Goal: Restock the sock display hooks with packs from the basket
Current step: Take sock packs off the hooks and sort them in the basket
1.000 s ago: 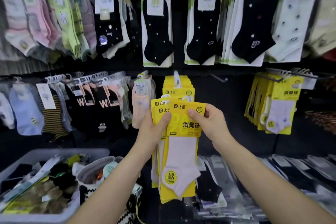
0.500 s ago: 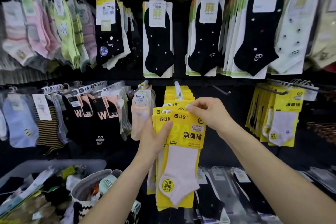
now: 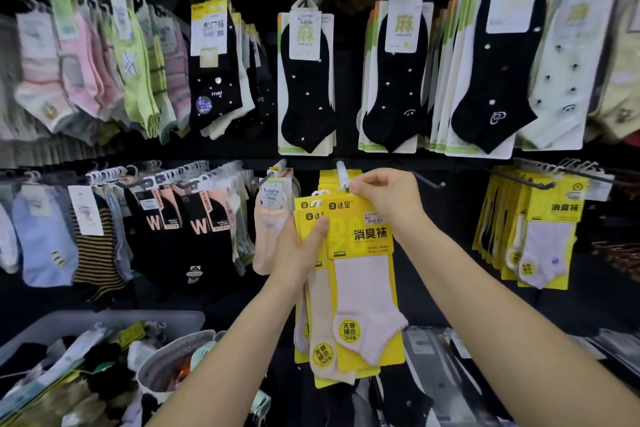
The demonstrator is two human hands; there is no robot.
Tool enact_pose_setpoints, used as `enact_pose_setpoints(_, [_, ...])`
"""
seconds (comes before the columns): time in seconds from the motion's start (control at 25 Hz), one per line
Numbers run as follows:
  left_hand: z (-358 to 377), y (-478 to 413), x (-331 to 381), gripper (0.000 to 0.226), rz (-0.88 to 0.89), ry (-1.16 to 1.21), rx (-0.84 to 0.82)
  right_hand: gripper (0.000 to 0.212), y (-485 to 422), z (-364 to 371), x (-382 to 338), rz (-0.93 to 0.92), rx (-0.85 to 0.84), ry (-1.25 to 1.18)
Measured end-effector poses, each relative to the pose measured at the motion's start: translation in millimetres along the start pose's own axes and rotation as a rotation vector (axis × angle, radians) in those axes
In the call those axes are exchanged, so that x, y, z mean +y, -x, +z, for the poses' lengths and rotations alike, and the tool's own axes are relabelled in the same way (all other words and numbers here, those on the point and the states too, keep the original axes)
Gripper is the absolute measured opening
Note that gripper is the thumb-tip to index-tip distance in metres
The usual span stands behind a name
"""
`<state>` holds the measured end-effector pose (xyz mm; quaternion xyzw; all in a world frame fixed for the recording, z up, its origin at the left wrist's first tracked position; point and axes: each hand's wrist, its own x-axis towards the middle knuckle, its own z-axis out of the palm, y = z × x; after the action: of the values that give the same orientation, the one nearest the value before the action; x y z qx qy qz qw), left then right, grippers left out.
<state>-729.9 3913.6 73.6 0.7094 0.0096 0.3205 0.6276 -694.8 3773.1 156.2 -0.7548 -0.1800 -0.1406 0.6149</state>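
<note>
- Left hand [image 3: 298, 253] grips the yellow packs [image 3: 360, 288].
- Right hand [image 3: 384, 198] fingers pinch the top pack's hanger at the hook [image 3: 343, 175].
- Slide the hanger loop fully on before releasing.

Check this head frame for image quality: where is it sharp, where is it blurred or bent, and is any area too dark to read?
Head view: sharpest at the centre, where print on the front yellow sock pack reads cleanly. Upper-left hanging socks are smeared. Wide-angle distortion bows the racks outward toward the edges. The backing wall is near black, so the bare hook barely stands out. The basket corner is dim and soft. No strong glare.
</note>
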Motion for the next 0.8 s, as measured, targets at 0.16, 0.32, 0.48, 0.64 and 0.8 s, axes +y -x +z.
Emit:
enact_pose_setpoints(0.16, [2.9, -5.5, -2.5, 0.014, -0.010, 0.041, -0.025, 0.019, 0.3, -1.4, -0.2, -0.053, -0.030, 0.010])
enact_pose_setpoints(0.32, [-1.6, 8.5, 0.5, 0.011, 0.041, 0.055, -0.044, 0.012, 0.2, -4.0, 8.5, -0.059, 0.003, -0.008])
enact_pose_setpoints(0.48, [-27.1, 22.9, -4.4, 0.015, -0.004, 0.127, -0.003, 0.013, -9.3, -1.1, 12.2, -0.032, 0.058, 0.007])
enact_pose_setpoints(0.64, [-61.4, 30.7, -9.2, 0.017, -0.034, 0.107, 0.076, 0.022, -11.5, 13.2, 14.5, -0.040, 0.053, 0.061])
enact_pose_setpoints(0.8, [-86.7, 33.2, -2.4, 0.013, -0.017, 0.086, 0.134, 0.013, -9.8, 17.9, 20.8, -0.063, 0.087, 0.144])
